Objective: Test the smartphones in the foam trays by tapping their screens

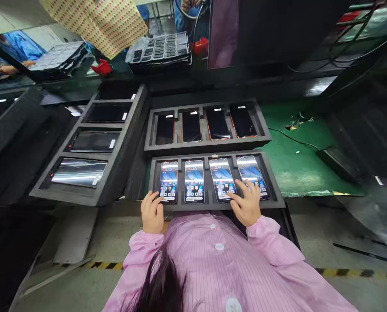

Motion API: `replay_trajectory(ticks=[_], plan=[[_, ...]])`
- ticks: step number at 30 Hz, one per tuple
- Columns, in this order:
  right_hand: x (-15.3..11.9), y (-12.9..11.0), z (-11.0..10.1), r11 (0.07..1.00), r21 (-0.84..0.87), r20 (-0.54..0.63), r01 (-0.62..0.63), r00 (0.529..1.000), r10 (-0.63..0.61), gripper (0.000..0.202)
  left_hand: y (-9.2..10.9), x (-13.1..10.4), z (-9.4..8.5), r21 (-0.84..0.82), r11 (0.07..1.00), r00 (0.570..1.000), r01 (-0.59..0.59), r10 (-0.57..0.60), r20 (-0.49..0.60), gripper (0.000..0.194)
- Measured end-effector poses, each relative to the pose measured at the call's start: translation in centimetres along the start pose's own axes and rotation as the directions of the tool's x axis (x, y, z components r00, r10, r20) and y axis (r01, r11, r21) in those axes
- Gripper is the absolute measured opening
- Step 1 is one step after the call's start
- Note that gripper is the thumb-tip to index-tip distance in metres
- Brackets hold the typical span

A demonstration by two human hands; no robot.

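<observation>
In front of me lies a dark foam tray (209,207) with a row of several smartphones, their screens lit with app icons and the time. My left hand (152,211) rests at the tray's near left edge, fingers stretched over the bottom of the leftmost lit phone (169,175). My right hand (247,203) reaches over the near side, its fingers spread at the lower part of the third phone (221,175) and beside the rightmost phone (249,169). Between the hands, the second phone (194,177) is untouched. Neither hand grips anything.
Behind stands another foam tray (209,145) of dark-screened phones with white labels. A stack of phone trays (115,160) rises at left. A cable (294,138) crosses the green mat (300,164) at right. Across the bench, people in blue sit near parts trays (161,50).
</observation>
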State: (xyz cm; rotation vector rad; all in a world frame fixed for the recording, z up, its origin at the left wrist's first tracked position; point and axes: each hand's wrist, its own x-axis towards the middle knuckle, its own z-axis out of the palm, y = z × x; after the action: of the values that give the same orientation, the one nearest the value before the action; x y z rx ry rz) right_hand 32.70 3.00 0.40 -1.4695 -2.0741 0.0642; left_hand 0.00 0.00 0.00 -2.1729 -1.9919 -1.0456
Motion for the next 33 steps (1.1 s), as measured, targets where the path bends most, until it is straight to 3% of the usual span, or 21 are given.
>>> replay_trajectory(ticks=[2,5,7,11,16,18,23,28,33], plan=[[0.4,-1.0,0.5,1.000,-0.025,0.122,0.002,0.993,0.001,0.028,0.6,0.0,0.0,-0.010,1.000,1.000,-0.015,0.015,0.019,0.024],[0.8,-1.9,0.9,0.999,-0.045,0.196,-0.012,0.980,0.021,0.027,1.7,0.2,0.1,-0.014,0.998,0.995,-0.056,0.057,0.087,0.021],[0.8,-2.0,0.9,0.999,-0.034,0.152,-0.034,0.988,0.038,0.028,2.6,0.4,0.4,-0.009,0.996,0.983,-0.092,0.092,0.158,0.021],[0.3,-1.8,0.8,0.998,0.033,-0.041,-0.057,0.997,0.058,0.031,4.5,1.2,1.2,0.009,0.994,0.944,-0.105,0.097,0.316,0.027],[-0.3,-1.2,0.5,0.994,0.062,-0.136,-0.090,0.986,0.097,0.032,5.6,1.9,1.9,0.022,0.997,0.896,-0.078,0.060,0.440,0.027],[-0.6,-0.7,0.3,0.988,0.077,-0.173,-0.131,0.974,0.143,0.033,5.3,1.9,1.7,0.028,0.998,0.911,-0.056,0.040,0.411,0.027],[-1.4,1.2,-0.2,0.973,0.092,-0.255,-0.210,0.940,0.227,0.035,2.8,1.1,0.4,0.109,0.990,0.976,0.093,-0.112,0.185,0.026],[-1.8,2.7,-0.3,0.971,0.078,-0.319,-0.224,0.918,0.237,0.035,0.5,0.0,-0.6,0.202,0.957,0.963,0.207,-0.235,0.128,0.026],[-1.6,3.2,-0.2,0.978,0.048,-0.362,-0.203,0.909,0.206,0.034,0.5,-0.1,-0.5,0.244,0.935,0.943,0.259,-0.299,0.143,0.028]])
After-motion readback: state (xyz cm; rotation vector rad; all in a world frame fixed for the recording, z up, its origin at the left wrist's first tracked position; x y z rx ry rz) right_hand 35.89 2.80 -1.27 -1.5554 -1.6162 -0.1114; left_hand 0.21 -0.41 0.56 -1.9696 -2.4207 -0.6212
